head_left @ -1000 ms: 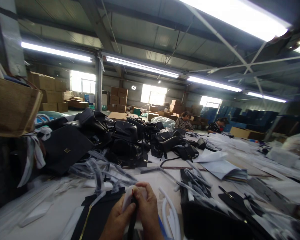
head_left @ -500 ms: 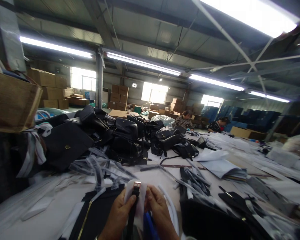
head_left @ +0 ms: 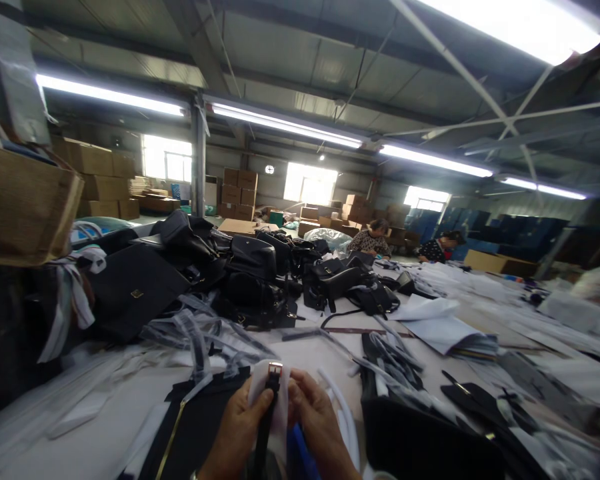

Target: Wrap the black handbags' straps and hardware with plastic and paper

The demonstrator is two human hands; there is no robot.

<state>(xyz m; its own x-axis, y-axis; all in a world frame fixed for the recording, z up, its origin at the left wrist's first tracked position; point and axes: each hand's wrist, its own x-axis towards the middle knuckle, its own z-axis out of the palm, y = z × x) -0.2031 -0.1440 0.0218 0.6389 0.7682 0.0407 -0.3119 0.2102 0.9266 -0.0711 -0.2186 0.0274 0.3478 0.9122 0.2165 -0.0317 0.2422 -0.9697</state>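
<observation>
My left hand (head_left: 239,421) is closed on a black strap (head_left: 263,430), its thumb pressing the strap against a translucent white sheet (head_left: 282,408). A shiny square buckle (head_left: 275,369) sits at the strap's far end, above the thumb. My right hand (head_left: 319,423) is closed at the right edge of that sheet, thumb and fingertips pinched together. Its fingertips partly hide the edge they meet. Something blue (head_left: 301,450) shows below, between the hands. Left of them lies a black fabric piece (head_left: 195,427) with a gold zip (head_left: 171,437).
Black bags (head_left: 253,257) are heaped across the table's far side. Clear plastic strips (head_left: 200,340) lie before them. Black pieces with wrapped straps (head_left: 390,353) and papers (head_left: 447,330) are at right. Two people (head_left: 373,241) sit beyond. A brown bag (head_left: 25,207) hangs at left.
Both hands keep nearly the same pose around the strap and sheet. The view has shifted very slightly. Nothing has been taken up or let go.
</observation>
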